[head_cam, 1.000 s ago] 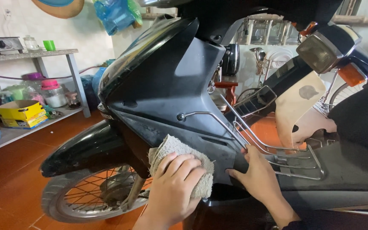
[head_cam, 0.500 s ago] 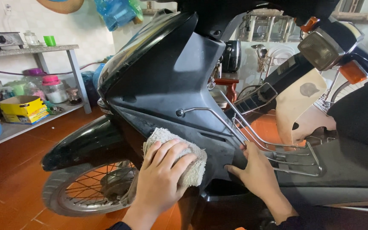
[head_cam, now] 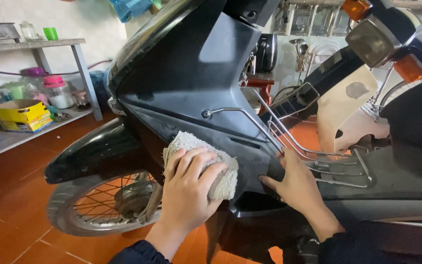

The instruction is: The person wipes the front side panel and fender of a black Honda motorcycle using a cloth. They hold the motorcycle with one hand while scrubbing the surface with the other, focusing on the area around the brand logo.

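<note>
A dark motorbike (head_cam: 196, 73) fills the view, its side fairing facing me. My left hand (head_cam: 186, 190) presses a pale, rough cloth (head_cam: 223, 183) flat against the lower edge of the fairing, above the front wheel (head_cam: 98, 205). My right hand (head_cam: 294, 186) rests open on the panel beside it, fingers spread, just under a chrome wire rack (head_cam: 318, 156) bolted to the fairing. Both sleeves are dark.
A grey two-level shelf (head_cam: 40, 44) stands at the left with jars, a green cup and a yellow box (head_cam: 23, 115). The floor is orange tile (head_cam: 10, 195). An amber indicator and headlamp unit (head_cam: 382, 34) sits at the upper right. A pale second fairing stands behind.
My left hand has slid the cloth up and slightly right along the lower fairing. My right hand has stayed on the panel by the rack.
</note>
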